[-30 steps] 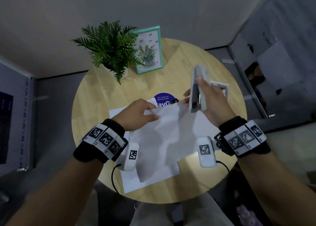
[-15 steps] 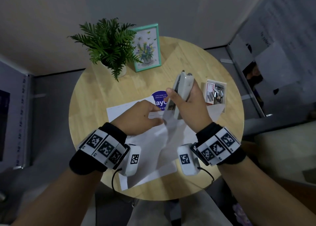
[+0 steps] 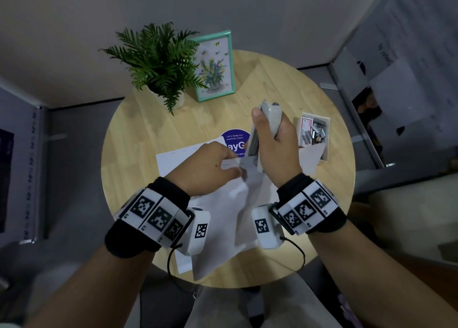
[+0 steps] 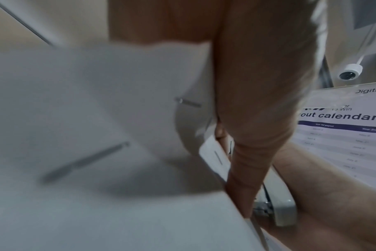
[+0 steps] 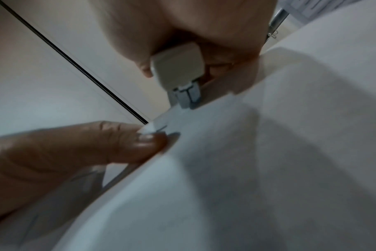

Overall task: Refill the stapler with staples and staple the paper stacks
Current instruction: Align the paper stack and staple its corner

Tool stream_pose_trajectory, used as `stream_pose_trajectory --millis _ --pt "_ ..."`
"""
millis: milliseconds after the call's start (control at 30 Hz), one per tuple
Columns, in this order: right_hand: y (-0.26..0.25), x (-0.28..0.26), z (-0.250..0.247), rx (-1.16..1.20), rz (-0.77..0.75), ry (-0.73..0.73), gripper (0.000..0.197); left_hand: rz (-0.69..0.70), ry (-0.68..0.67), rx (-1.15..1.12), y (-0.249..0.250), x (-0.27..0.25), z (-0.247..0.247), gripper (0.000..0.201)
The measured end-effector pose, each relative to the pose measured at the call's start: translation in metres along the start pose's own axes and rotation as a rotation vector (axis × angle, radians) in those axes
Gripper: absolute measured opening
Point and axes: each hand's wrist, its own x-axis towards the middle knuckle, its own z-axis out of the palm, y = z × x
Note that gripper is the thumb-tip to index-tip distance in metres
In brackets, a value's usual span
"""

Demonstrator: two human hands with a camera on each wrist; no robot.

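Note:
My right hand (image 3: 271,144) grips a pale grey stapler (image 3: 269,117), its nose pointing down onto the top edge of a white paper stack (image 3: 223,218). My left hand (image 3: 208,169) pinches that same edge just left of the stapler. In the right wrist view the stapler's head (image 5: 182,81) meets the paper's edge (image 5: 268,152) beside my left fingertip (image 5: 144,142). The left wrist view shows staples (image 4: 188,102) set in the paper and the stapler (image 4: 277,191) past my fingers. A second stack (image 3: 171,161) lies on the table under my left hand.
An open box of staples (image 3: 313,132) sits right of the stapler on the round wooden table (image 3: 128,154). A potted fern (image 3: 158,62) and a teal picture frame (image 3: 216,65) stand at the back. A purple sticker (image 3: 234,139) lies beyond the papers.
My right hand has brought the stapler down and to the left, from raised above the table onto the paper's top edge. The left hand kept its hold on the paper.

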Motion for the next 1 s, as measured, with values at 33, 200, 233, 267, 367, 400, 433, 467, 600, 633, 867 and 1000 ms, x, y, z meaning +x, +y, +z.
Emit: stream_pose_trajectory --millis 33,200,233,267,367,400,433,467,600,633,867,1000 --pt "-0.001 -0.001 0.001 -0.002 -0.007 0.015 0.036 0.0 0.003 0.0 0.0 0.0 0.001 0.032" --pt "0.0 -0.002 0.005 0.005 -0.022 0.083 0.033 0.012 0.002 0.018 0.004 -0.001 0.005 0.044" --pt "0.0 -0.002 0.004 0.003 -0.025 0.089 0.031 0.009 0.002 0.018 0.006 -0.002 0.006 0.042" --pt "0.001 -0.003 0.004 -0.001 -0.033 0.095 0.029 0.011 0.003 0.021 0.006 -0.002 0.007 0.04" --pt "0.0 -0.004 0.001 -0.004 -0.045 0.087 0.023 0.016 0.023 0.038 0.008 -0.005 0.011 0.036" --pt "0.001 -0.004 0.0 0.008 -0.04 0.078 0.024 0.017 0.036 0.051 0.008 -0.006 0.012 0.035" --pt "-0.001 -0.004 -0.001 0.037 -0.027 0.063 0.026 0.021 0.051 0.069 0.008 -0.006 0.013 0.033" --pt "-0.002 -0.004 -0.003 0.078 -0.008 0.045 0.031 0.032 0.068 0.093 0.008 -0.007 0.014 0.031" --pt "-0.014 -0.005 -0.019 0.293 0.047 0.075 0.033 0.043 0.117 0.237 0.002 -0.013 0.016 0.018" --pt "-0.017 -0.005 -0.026 0.335 0.06 0.123 0.026 0.037 0.146 0.292 -0.001 -0.014 0.017 0.018" --pt "-0.014 -0.032 -0.047 0.486 0.518 -0.044 0.008 0.096 0.499 0.587 0.004 -0.038 0.02 0.035" --pt "-0.022 -0.05 -0.036 0.584 0.52 -0.087 0.023 0.214 0.754 0.511 0.017 -0.048 0.032 0.036"
